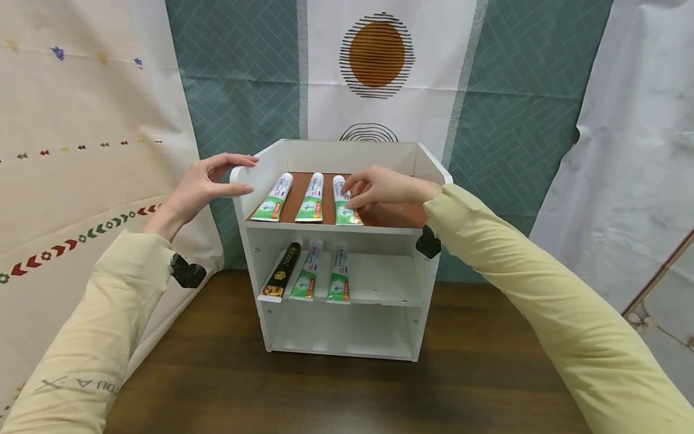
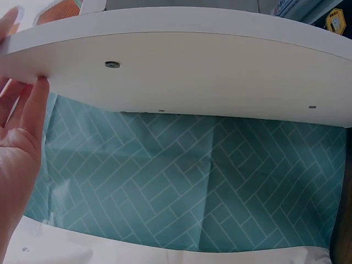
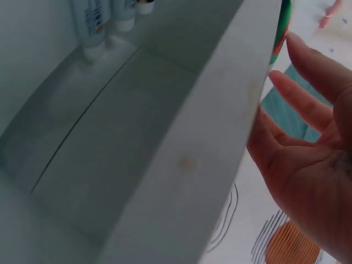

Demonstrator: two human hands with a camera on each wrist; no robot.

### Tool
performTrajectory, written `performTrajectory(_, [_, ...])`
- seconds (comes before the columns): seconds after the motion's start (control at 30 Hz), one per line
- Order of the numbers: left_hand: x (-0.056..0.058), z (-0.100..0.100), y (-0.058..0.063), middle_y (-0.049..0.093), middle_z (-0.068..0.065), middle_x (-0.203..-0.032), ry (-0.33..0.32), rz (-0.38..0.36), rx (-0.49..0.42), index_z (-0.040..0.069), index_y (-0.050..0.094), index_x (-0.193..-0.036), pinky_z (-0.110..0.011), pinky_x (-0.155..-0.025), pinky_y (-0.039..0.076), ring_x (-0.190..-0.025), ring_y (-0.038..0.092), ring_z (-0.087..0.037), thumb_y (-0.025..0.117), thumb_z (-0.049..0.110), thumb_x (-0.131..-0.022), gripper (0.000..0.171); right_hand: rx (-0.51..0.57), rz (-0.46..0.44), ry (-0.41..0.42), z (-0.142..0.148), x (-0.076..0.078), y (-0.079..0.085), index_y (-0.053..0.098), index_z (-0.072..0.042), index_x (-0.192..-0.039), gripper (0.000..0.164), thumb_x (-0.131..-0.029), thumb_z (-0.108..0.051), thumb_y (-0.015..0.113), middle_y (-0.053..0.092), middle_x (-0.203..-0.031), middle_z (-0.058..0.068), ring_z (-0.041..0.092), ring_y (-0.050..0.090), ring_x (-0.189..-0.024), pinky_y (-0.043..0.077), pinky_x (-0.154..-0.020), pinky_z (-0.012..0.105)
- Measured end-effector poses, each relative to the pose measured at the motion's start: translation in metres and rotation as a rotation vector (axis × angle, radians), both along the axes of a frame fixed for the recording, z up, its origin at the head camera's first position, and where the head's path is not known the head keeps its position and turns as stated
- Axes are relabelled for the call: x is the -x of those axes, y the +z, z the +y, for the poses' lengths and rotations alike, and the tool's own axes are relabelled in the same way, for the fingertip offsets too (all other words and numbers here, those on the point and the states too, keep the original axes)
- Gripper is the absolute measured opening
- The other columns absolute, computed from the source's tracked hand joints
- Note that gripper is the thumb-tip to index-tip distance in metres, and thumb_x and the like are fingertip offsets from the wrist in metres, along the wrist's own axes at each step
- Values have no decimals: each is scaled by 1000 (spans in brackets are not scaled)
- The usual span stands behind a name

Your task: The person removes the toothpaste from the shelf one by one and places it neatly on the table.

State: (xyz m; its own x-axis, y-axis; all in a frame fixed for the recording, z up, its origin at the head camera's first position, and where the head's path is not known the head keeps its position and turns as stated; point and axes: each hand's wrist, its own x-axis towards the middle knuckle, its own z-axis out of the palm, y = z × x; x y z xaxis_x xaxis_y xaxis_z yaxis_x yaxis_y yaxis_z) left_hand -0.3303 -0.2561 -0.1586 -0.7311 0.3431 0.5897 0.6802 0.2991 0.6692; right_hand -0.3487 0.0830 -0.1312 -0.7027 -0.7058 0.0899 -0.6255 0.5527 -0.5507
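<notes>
My left hand [image 1: 197, 187] grips the upper left side panel [image 2: 209, 71] of a small white shelf unit, with the thumb and fingers on opposite faces. On the brown top surface lie three white-and-green toothpaste tubes side by side: a left tube [image 1: 273, 198], a middle tube [image 1: 311, 199] and a right tube [image 1: 340, 208]. Over the right tube is my right hand [image 1: 382, 185], its thumb and forefinger touching the tube and apart from each other. Only a green edge of a toothpaste tube [image 3: 282, 30] shows by those fingertips in the right wrist view.
On the middle shelf [image 1: 385, 280] lie a black-and-gold tube [image 1: 282, 271] and two more white-and-green tubes, one beside it [image 1: 307, 271] and one farther right [image 1: 339, 276]. The unit stands on a dark wooden table [image 1: 336, 392]. Patterned cloth [image 1: 238, 90] hangs behind.
</notes>
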Motion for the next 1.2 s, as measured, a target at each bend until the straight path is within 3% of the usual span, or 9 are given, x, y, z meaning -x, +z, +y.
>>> performTrajectory(0.27, [-2,-7,1,42,-2,-134,-49,-69,47,7,52,-127,-42,-98,20,-127,29,-13,70,4,-78,53,48,-186,-113,-12,-7,3,51,0,-121,39,-85,-8,63,59,-95,18,23,59,-78,49,-70,33])
performTrajectory(0.5, [-3,-7,-1,41,-5,-135,-93,-78,-19,5,52,-127,-29,-93,29,-126,31,-16,69,-3,-77,53,88,-274,-239,-23,-11,6,54,0,-117,37,-83,-7,66,57,-98,16,21,57,-73,50,-69,32])
performTrajectory(0.67, [-4,-4,-3,42,-7,-135,-122,-86,-71,4,54,-125,-24,-88,34,-125,32,-18,68,-7,-76,51,135,-320,-260,-23,-9,4,54,0,-117,36,-83,-6,65,56,-97,16,19,55,-68,50,-67,29])
performTrajectory(0.93, [-3,-6,-4,42,-5,-134,-96,-82,-30,5,54,-125,-26,-89,32,-125,32,-17,69,-3,-77,51,190,-369,-259,-12,-4,1,56,-3,-118,35,-84,-8,65,56,-94,13,15,48,-58,46,-57,22])
performTrajectory(1.2, [-4,-9,0,40,-3,-136,-83,-94,0,7,52,-127,-39,-94,27,-126,31,-16,70,1,-78,53,305,-419,-285,-3,-4,-2,56,-4,-119,36,-84,-8,65,53,-93,9,13,40,-53,42,-55,22])
